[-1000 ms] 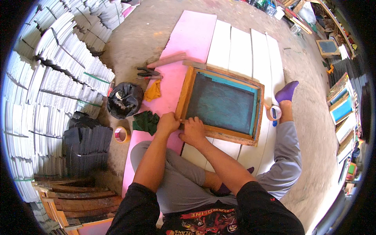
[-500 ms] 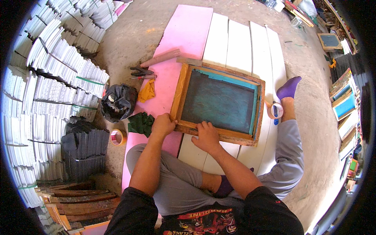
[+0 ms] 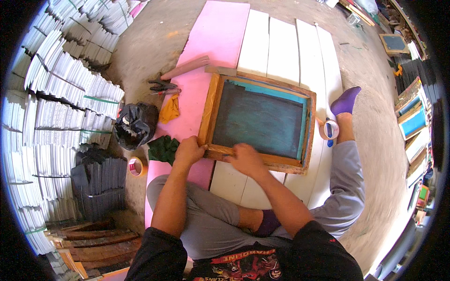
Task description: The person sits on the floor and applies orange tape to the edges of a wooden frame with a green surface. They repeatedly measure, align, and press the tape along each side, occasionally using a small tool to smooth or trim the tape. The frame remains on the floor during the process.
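Observation:
A wooden-framed printing screen (image 3: pixel 262 122) with dark mesh and a bright blue border lies before me on pink and white boards. My left hand (image 3: pixel 189 151) is closed round its near left corner. Over the near rail, to the right of that corner, is my right hand (image 3: pixel 246 159); motion smears its fingers, so their grip is unclear. A dark green cloth (image 3: pixel 163 149) lies just left of my left hand. A brown strip (image 3: pixel 220 70) lies along the screen's far left corner.
Left of the screen are a yellow cloth (image 3: pixel 169 109), pliers (image 3: pixel 162 85), a brown roll (image 3: pixel 185 67), a black plastic bag (image 3: pixel 136 125) and a tape roll (image 3: pixel 137 166). Another tape roll (image 3: pixel 329 129) sits by my purple-socked foot (image 3: pixel 346 101). Bundled white stacks (image 3: pixel 58 112) line the left side.
My right hand has shifted slightly left along the near rail, its fingers now blurred. My left hand keeps its hold on the corner. The whole view has shifted slightly.

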{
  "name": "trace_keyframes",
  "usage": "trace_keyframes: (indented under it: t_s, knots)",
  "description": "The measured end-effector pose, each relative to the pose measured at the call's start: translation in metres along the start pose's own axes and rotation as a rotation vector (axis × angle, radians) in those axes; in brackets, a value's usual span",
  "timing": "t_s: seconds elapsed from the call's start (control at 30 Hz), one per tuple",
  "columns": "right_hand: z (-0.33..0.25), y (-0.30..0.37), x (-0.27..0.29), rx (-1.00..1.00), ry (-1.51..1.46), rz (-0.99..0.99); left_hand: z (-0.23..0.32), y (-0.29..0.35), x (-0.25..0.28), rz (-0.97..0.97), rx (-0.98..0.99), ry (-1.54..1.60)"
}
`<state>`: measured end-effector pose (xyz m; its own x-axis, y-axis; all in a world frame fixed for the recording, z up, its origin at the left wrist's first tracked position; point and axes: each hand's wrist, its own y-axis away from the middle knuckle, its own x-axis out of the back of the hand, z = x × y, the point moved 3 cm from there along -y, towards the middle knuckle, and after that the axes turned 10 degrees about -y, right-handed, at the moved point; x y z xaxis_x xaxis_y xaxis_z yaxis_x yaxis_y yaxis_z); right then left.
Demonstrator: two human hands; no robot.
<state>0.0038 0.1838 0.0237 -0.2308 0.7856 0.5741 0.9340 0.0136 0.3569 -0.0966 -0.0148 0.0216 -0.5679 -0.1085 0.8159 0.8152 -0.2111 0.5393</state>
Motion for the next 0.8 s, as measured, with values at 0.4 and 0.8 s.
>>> trace_keyframes:
  t_s: [0.4,0.8]
  knots:
    - [0.026,0.002,0.003,0.012,0.122,0.037,0.000,-0.006,-0.006,-0.034,-0.010,-0.051]
    - [-0.005,-0.028,-0.026,0.222,0.083,-0.050,-0.003,-0.004,-0.001,-0.009,-0.063,-0.035]
